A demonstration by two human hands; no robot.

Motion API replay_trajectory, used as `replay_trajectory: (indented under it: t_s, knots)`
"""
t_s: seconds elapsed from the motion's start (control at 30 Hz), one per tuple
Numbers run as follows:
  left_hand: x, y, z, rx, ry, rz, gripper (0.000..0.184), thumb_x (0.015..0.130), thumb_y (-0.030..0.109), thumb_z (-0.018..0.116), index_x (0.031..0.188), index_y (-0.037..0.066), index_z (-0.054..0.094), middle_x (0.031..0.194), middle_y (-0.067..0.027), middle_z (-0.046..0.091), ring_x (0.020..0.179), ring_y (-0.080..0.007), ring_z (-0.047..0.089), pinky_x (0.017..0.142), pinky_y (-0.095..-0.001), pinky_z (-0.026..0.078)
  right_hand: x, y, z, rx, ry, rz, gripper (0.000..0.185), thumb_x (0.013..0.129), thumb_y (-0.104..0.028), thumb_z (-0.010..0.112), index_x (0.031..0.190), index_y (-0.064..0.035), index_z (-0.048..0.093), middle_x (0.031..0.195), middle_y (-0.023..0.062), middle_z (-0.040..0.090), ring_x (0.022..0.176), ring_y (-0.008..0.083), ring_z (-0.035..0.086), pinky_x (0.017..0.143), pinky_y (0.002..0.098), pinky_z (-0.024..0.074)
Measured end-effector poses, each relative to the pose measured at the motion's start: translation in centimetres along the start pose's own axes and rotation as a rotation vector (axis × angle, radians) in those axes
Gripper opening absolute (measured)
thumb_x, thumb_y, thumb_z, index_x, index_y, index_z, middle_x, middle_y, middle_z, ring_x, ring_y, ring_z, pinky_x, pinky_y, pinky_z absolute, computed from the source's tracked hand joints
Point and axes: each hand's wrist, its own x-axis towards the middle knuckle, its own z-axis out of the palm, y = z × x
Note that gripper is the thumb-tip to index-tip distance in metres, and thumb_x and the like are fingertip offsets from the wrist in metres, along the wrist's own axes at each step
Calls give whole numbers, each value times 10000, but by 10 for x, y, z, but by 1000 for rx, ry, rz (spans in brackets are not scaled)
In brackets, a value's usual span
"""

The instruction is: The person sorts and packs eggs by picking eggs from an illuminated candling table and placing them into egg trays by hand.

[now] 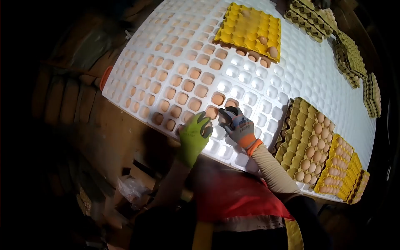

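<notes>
- Left hand [194, 135], green glove with dark fingertips: thumb and fingers stand apart in a loose curve, low over the white board [237, 92] close to its near edge; whether they touch an egg, I can't tell.
- Right hand [239, 125], grey glove with an orange cuff: fingers bent down over the pockets, just beside the left; an egg sits at the fingertips, but clamped or merely touched, I can't tell.
- Left forearm comes in over the board's near edge, palm side turned inward; the right, in a beige sleeve [273, 168], slants in from the board's near right, wrist angled left.
- And the eggs [218, 98]: smooth, tan to light brown, one to a pocket, filling the board's left part right up to the hands.
- Right of the hands, the board's pockets show bare white.
- On the board's far middle, a yellow tray [246, 27] with a few eggs near one corner.
- On the board's near right, a brown tray [293, 133], its right side carrying eggs, and beside it, yellow trays [336, 164] holding more.
- Before the board's near edge, a red apron [237, 200].
</notes>
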Motion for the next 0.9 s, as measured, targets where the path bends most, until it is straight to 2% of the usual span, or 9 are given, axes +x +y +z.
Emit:
replay_trajectory:
  t_s: [0.07, 0.1, 0.2, 0.27, 0.33, 0.43, 0.63, 0.73, 0.9]
  knots:
    - [-5, -4, 4, -84, 11, 6, 327, 894, 172, 779, 1210, 106, 728, 1095, -94, 714, 782, -230, 694, 681, -340, 543, -9, 19, 22, 246, 124, 109, 420, 953, -303, 684, 1343, -157, 635, 1201, 87, 670, 988, 286, 694, 848, 393, 567]
    - [-12, -5, 2, -307, -50, -221, 299, 914, 142, 758, 1207, 91, 720, 1067, -86, 702, 777, -204, 683, 673, -337, 542, -14, -8, -16, 543, 182, 199, 345, 953, -170, 670, 1296, -135, 668, 1120, 65, 669, 917, 257, 692, 782, 359, 555]
    - [-30, 18, 9, -629, 54, -260, 274, 941, 17, 671, 1212, 59, 693, 1157, -98, 636, 1003, -231, 624, 831, -335, 520, -25, -10, -12, 580, 555, 44, 327, 935, -109, 641, 1257, -61, 670, 1088, 125, 645, 899, 289, 650, 823, 383, 534]
    - [-34, 44, -1, -396, -63, -120, 300, 904, 31, 676, 1200, 72, 696, 1217, -116, 615, 1088, -306, 589, 929, -395, 477, -27, 13, 15, 47, 410, -170, 343, 909, -131, 630, 1237, -38, 656, 1144, 159, 629, 1042, 352, 603, 958, 462, 475]
    - [-46, 49, 13, -100, -161, 129, 333, 867, 35, 689, 1190, 109, 711, 1159, -88, 649, 1096, -335, 581, 994, -461, 430, -32, 17, 22, 79, 494, -132, 381, 900, -131, 603, 1270, -42, 619, 1197, 163, 599, 1144, 377, 546, 1029, 485, 425]
    - [-45, 54, 15, -138, -34, 42, 323, 868, 90, 710, 1190, 114, 721, 1135, -74, 670, 1090, -322, 590, 987, -452, 437, -54, 9, -21, 674, 535, 109, 314, 941, -16, 551, 1239, -47, 646, 1165, 158, 607, 1049, 346, 609, 949, 398, 502]
    - [29, 27, 44, 3, -170, 314, 283, 890, 146, 656, 1158, 68, 708, 1174, -131, 714, 1130, -397, 611, 973, -510, 459, -175, 23, -120, 408, 472, 11, 356, 890, -43, 645, 1240, -88, 689, 1166, 124, 661, 1055, 325, 636, 915, 412, 520]
    - [15, 19, 57, 154, -84, 411, 73, 780, 151, 682, 836, 133, 640, 838, -70, 600, 860, -317, 587, 759, -454, 453, -255, 54, -150, 191, 517, 21, 385, 838, -64, 691, 1219, -113, 715, 1182, 125, 670, 1046, 335, 638, 890, 435, 530]
    - [27, 55, 49, -5, -21, 382, 191, 839, 83, 677, 1026, 70, 713, 1026, -85, 697, 929, -326, 613, 861, -432, 487, -325, 105, -187, -48, 556, 378, 378, 800, -125, 787, 1170, -111, 712, 1107, 105, 676, 1016, 339, 646, 831, 471, 531]
